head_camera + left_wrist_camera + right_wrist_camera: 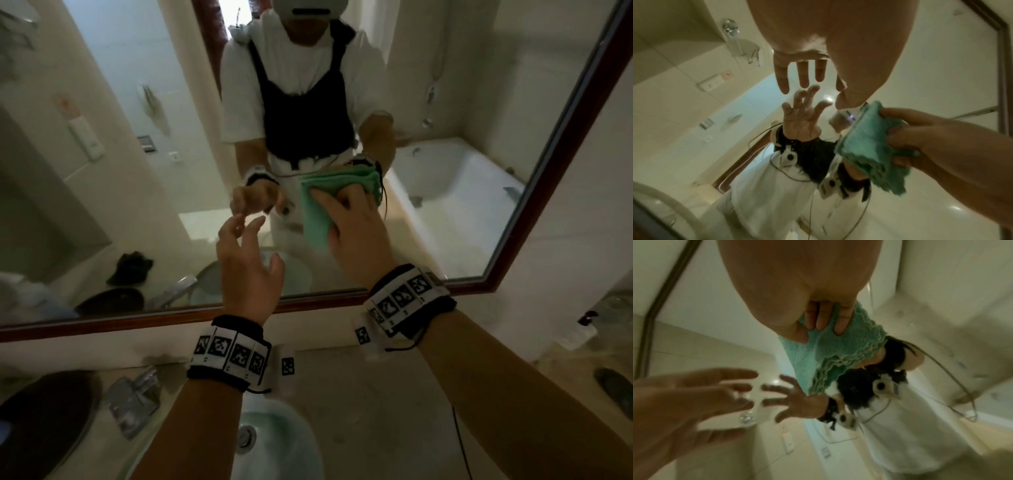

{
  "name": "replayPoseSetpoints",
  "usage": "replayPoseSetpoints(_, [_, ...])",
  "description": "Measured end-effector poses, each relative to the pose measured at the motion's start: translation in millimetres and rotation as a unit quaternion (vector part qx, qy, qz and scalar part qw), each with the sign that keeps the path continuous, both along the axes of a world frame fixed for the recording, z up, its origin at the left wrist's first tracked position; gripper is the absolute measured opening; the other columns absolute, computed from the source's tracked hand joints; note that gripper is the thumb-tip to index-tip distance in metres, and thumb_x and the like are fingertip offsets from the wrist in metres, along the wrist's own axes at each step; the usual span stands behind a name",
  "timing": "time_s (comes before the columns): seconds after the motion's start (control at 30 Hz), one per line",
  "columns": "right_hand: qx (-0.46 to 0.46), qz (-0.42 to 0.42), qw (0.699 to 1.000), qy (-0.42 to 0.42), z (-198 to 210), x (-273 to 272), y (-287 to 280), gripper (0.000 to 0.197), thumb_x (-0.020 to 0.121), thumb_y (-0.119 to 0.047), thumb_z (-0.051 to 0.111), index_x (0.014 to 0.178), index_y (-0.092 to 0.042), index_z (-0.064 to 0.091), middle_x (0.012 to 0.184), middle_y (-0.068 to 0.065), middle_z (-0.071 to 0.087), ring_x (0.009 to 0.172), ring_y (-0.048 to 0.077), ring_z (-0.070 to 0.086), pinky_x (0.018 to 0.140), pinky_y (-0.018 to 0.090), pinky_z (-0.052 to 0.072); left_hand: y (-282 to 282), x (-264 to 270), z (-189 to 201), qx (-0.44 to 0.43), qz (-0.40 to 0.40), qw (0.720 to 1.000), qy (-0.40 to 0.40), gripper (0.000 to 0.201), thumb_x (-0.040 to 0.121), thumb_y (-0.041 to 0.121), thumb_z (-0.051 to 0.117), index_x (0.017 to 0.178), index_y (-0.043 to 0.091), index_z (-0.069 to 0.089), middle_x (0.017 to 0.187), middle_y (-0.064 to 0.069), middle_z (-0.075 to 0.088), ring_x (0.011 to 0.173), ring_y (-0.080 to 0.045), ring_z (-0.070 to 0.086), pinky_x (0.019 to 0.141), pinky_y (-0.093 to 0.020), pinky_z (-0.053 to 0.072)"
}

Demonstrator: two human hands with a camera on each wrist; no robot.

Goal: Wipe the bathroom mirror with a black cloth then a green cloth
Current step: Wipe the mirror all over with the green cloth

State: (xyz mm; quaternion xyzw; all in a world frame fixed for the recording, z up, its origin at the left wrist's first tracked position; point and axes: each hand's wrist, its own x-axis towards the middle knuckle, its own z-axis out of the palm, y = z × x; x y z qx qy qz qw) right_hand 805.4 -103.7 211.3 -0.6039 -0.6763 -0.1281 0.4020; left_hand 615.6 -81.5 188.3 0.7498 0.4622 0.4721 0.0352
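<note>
The wood-framed bathroom mirror (102, 171) fills the wall ahead. My right hand (342, 205) holds a folded green cloth (317, 221) at the glass near the mirror's middle, with fingers and thumb curled over it. The left wrist view shows the cloth (865, 146) as a thick wad in those fingers (900, 134). My left hand (246, 226) hovers just left of it, fingers spread and relaxed, holding nothing and close to the glass. A black cloth (130, 269) shows only as a reflection, lying crumpled on the counter at lower left.
Below the mirror's frame (171, 317) runs a pale counter with a glass basin (274, 445) and a chrome tap (135, 401). A dark round dish (44, 421) sits at the left. A clear container (613, 308) stands at the right. The mirror reflects a bathtub.
</note>
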Motion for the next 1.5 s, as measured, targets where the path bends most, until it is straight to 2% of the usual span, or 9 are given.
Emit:
replayPoseSetpoints(0.1, [-0.010,0.032,0.999,-0.013,14,-38,15,0.065,0.078,-0.015,0.048,0.143,-0.021,0.051,0.107,0.014,0.047,0.097,0.033,0.049,0.083,0.040,0.047,1,-12,14,0.041,-0.034,0.999,0.000,0.052,0.078,0.001,0.066,0.129,0.008,0.060,0.137,-0.014,0.045,0.124,-0.023,0.044,0.104,-0.007,0.026])
replayPoseSetpoints(0.27, [-0.023,0.098,0.995,0.011,45,-81,30,0.072,0.080,-0.006,0.056,0.150,-0.017,0.043,0.115,0.012,0.047,0.110,0.031,0.048,0.094,0.036,0.044,9,-28,43,0.082,-0.066,0.994,0.018,0.039,0.079,-0.001,0.065,0.117,0.007,0.065,0.124,-0.013,0.054,0.117,-0.027,0.050,0.102,-0.030,0.041])
replayPoseSetpoints(0.43, [-0.009,0.155,0.986,0.067,78,-91,35,0.070,0.082,-0.005,0.048,0.151,-0.012,0.038,0.125,0.013,0.047,0.123,0.031,0.046,0.111,0.039,0.038,24,-26,80,0.106,-0.115,0.986,0.048,0.031,0.091,0.005,0.057,0.121,0.003,0.065,0.132,-0.013,0.054,0.119,-0.024,0.050,0.102,-0.027,0.042])
replayPoseSetpoints(0.57, [0.002,0.180,0.980,0.080,104,-84,32,0.071,0.082,-0.003,0.045,0.152,-0.013,0.035,0.131,0.012,0.045,0.131,0.027,0.040,0.117,0.039,0.031,34,-17,114,0.121,-0.119,0.984,0.054,0.040,0.091,0.014,0.051,0.129,0.008,0.059,0.133,-0.014,0.054,0.119,-0.029,0.052,0.103,-0.041,0.046])
replayPoseSetpoints(0.77, [0.018,0.184,0.979,0.081,152,-59,18,0.075,0.078,0.003,0.054,0.149,-0.012,0.037,0.146,0.009,0.036,0.136,0.016,0.034,0.108,0.002,0.018,28,7,154,0.155,-0.033,0.980,0.121,0.061,0.086,0.024,0.064,0.143,0.020,0.044,0.145,-0.015,0.041,0.129,-0.036,0.040,0.104,-0.049,0.043])
replayPoseSetpoints(0.87, [0.057,0.172,0.980,0.078,168,-48,10,0.072,0.078,0.003,0.055,0.147,-0.009,0.040,0.148,0.009,0.037,0.140,0.019,0.034,0.118,0.023,0.029,28,15,172,0.189,-0.002,0.967,0.173,0.061,0.088,0.031,0.063,0.144,0.027,0.042,0.148,-0.017,0.037,0.132,-0.040,0.036,0.108,-0.052,0.040])
replayPoseSetpoints(0.97, [0.116,0.126,0.983,0.069,182,-33,1,0.070,0.077,0.000,0.053,0.145,-0.011,0.044,0.147,0.010,0.039,0.138,0.023,0.038,0.114,0.040,0.037,29,19,195,0.187,0.048,0.964,0.185,0.064,0.087,0.032,0.067,0.147,0.029,0.043,0.148,-0.019,0.035,0.134,-0.042,0.032,0.108,-0.053,0.040])
replayPoseSetpoints(1.27, [0.155,-0.142,0.970,-0.119,206,34,-5,0.078,0.078,-0.020,0.057,0.152,-0.029,0.036,0.162,0.013,0.022,0.147,0.038,0.022,0.114,0.054,0.028,19,38,241,0.181,0.092,0.954,0.221,0.068,0.089,0.024,0.063,0.152,0.030,0.038,0.152,-0.022,0.030,0.135,-0.047,0.029,0.110,-0.056,0.032])
replayPoseSetpoints(1.5, [0.134,-0.180,0.959,-0.171,199,62,-1,0.083,0.075,-0.023,0.055,0.155,-0.023,0.031,0.164,0.013,0.018,0.150,0.037,0.018,0.115,0.055,0.024,15,70,266,0.190,0.085,0.945,0.253,0.083,0.088,0.028,0.064,0.157,0.033,0.018,0.162,-0.015,0.011,0.145,-0.041,0.016,0.117,-0.057,0.025])
